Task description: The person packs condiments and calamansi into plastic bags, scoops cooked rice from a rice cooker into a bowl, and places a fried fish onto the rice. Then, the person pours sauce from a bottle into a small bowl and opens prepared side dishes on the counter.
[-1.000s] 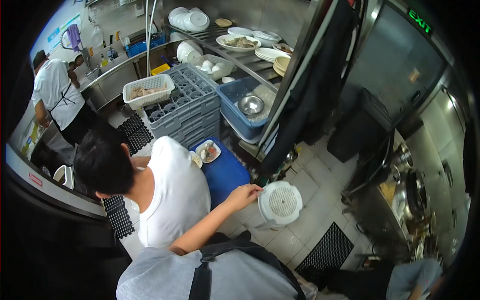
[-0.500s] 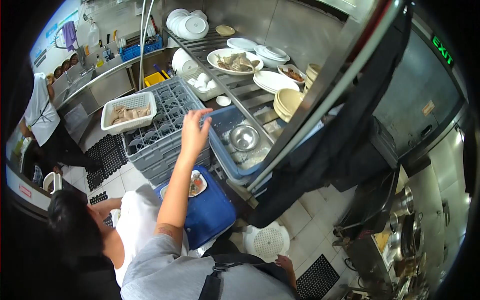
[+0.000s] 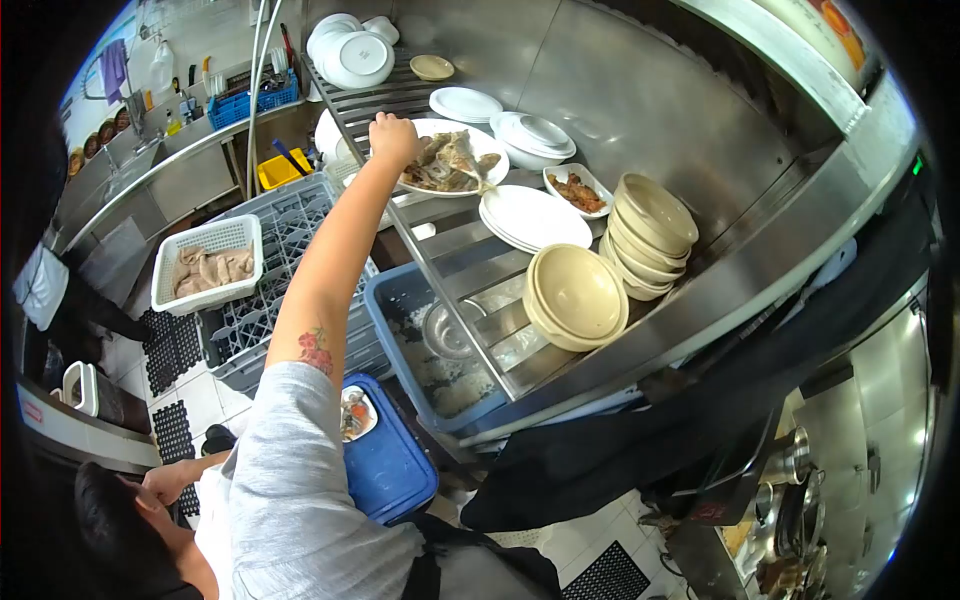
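Plate of fish [image 3: 432, 126] sits by the front edge of the slatted shelf [image 3: 452, 298], between the white bowls [image 3: 360, 58] toward the far corner and the beige bowls [image 3: 578, 292] at the near one. It looks rigid, breakable, fairly weighty and probably greasy; I'd take opposite rims and keep it level, since the loose food [image 3: 440, 172] could slide. The left hand [image 3: 395, 140] curls at the rim facing the far corner, but its fingertips are hidden, so I can't tell whether it grips. The right hand is out of sight.
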{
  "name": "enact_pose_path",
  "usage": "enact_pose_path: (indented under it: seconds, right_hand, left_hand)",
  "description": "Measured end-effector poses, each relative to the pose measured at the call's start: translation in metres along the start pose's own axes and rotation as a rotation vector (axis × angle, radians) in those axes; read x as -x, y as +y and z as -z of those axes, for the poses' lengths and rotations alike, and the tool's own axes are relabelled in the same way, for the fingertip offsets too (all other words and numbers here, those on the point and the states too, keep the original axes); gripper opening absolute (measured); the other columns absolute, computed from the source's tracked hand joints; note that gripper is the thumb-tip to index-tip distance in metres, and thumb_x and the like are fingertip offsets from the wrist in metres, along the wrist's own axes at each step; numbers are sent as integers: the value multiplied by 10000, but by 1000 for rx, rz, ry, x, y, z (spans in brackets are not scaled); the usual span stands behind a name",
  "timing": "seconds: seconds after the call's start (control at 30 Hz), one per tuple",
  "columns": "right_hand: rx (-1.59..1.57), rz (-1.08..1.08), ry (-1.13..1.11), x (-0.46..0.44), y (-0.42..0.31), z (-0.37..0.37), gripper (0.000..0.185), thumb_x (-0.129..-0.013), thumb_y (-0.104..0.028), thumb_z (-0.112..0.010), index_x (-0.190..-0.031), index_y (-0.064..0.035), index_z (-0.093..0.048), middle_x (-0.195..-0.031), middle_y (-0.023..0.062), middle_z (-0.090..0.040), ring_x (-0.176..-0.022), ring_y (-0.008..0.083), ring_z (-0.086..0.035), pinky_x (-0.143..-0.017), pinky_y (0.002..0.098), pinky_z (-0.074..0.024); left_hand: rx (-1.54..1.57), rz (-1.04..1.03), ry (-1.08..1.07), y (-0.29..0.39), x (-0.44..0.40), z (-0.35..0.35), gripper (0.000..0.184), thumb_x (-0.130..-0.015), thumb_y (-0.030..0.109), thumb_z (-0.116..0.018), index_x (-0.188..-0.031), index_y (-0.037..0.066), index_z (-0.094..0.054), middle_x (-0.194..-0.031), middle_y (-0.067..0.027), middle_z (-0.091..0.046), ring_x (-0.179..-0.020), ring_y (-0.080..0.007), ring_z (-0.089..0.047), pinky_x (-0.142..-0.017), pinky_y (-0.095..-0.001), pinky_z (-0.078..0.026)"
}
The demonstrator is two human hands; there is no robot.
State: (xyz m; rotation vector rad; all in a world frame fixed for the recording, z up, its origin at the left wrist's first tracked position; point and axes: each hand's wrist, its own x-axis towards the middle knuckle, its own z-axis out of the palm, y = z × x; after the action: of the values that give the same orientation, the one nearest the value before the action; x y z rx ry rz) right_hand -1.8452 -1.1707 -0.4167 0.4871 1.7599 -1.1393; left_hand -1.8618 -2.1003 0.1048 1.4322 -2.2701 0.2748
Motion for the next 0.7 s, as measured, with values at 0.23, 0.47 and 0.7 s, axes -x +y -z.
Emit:
enact_pose_path:
  seconds: [0.23, 0.47, 0.7]
  right_hand:
    - [10, 26, -2, -2, -33, -16, 351, -931, -259, -539, -1250, -124, -593, -953, 60, -694, -752, 175, -662, -595, 308, -506]
    - [5, 47, -6, -9, -29, -15, 362, -931, -260, -548, -1266, -128, -588, -958, 44, -691, -742, 148, -656, -569, 279, -500]
    - [12, 123, -47, -39, 15, 0, 374, -931, -260, -558, -1281, -132, -584, -963, 27, -689, -732, 120, -650, -543, 249, -494]
  left_hand:
    - [2, 132, -419, 19, -34, -13, 767, -594, 615, -771, -1156, 99, -690, -1268, -126, -613, -1313, -331, -405, -1047, -424, -286]
    - [54, 173, -122, 22, -35, -10, 523, -656, 518, -767, -1001, 128, -728, -1073, -57, -700, -1119, -238, -594, -964, -379, -369]
    - [196, 61, -159, 21, -33, 11, 470, -634, 399, -778, -1006, 118, -714, -987, -77, -720, -947, -238, -684, -954, -403, -404]
